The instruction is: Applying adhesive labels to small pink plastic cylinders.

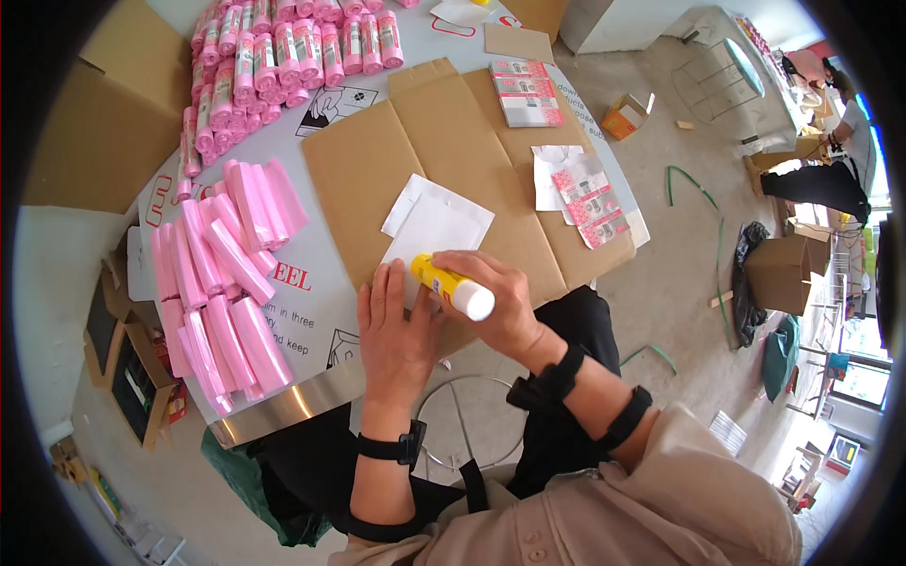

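Holds a yellow glue stick [444,279] in the right grip [505,300], with fingers clamped around the yellow body and with the white end turned toward the lower right. Places the left grip [392,325] palm down just beside it, with fingers stretched near the lower left edge of the white sheets [448,226], with thumb apart, around nothing visible. Cannot tell for sure any contact between the far end of the stick and the paper. Under the sheets, overlapping one another, a flattened brown cardboard [354,160] on the table [293,404]. On the right part of this cardboard, one farther stack of pink-and-white labels [527,94] and one nearer group of similar labels [590,203], partly over a white paper [546,174]. On the left side of the table, a loose pile of plain pink rolls [231,255]; farther away, a high heap of pink rolls with labels [264,64]. Around both wrists, black straps [547,379]. On the floor at right, an orange box [625,117] and a brown carton [779,274]; near the right rim, another person [854,141], well apart from the table.
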The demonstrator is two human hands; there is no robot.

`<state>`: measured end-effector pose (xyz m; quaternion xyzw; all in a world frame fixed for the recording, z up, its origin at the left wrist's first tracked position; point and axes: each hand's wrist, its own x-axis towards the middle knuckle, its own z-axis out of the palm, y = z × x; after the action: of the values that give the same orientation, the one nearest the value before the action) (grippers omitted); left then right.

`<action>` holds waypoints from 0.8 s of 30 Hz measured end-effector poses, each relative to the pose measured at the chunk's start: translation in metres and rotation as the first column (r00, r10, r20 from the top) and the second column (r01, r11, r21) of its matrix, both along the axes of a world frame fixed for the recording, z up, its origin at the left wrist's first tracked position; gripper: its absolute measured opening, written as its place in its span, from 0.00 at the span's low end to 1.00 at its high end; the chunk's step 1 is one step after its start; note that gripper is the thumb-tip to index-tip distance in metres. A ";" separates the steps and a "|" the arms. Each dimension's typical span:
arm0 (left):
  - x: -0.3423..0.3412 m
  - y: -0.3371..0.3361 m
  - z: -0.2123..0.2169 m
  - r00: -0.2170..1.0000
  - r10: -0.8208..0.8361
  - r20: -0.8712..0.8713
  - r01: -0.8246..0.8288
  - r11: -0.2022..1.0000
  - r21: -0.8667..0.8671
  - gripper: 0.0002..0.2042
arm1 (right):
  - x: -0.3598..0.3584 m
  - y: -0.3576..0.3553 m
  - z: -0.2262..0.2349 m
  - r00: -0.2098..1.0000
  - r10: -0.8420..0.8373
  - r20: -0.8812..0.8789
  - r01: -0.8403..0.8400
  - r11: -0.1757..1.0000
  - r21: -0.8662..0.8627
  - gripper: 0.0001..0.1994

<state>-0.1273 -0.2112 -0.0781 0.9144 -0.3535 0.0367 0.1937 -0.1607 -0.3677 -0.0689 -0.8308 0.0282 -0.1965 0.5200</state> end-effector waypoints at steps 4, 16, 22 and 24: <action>-0.001 -0.004 0.009 0.999 -0.008 -0.039 0.009 1.000 0.009 0.25 | -0.001 -0.015 0.002 0.982 -0.189 0.018 0.188 0.982 0.034 0.18; -0.003 -0.005 0.011 0.999 0.005 -0.048 -0.003 1.000 0.030 0.26 | 0.018 -0.017 -0.008 0.970 -0.225 -0.092 0.238 0.956 0.170 0.18; -0.004 -0.003 0.011 0.999 0.014 -0.043 -0.014 1.000 0.009 0.25 | 0.019 -0.020 -0.008 0.999 -0.041 0.004 0.041 0.997 -0.066 0.16; -0.004 -0.003 0.012 0.999 0.015 -0.045 -0.014 1.000 0.019 0.25 | 0.019 -0.022 -0.008 0.947 -0.308 -0.094 0.316 0.944 0.093 0.17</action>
<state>-0.1311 -0.2147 -0.0666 0.9193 -0.3428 0.0140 0.1930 -0.1420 -0.3900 -0.0773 -0.7938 0.1903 -0.2418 0.5246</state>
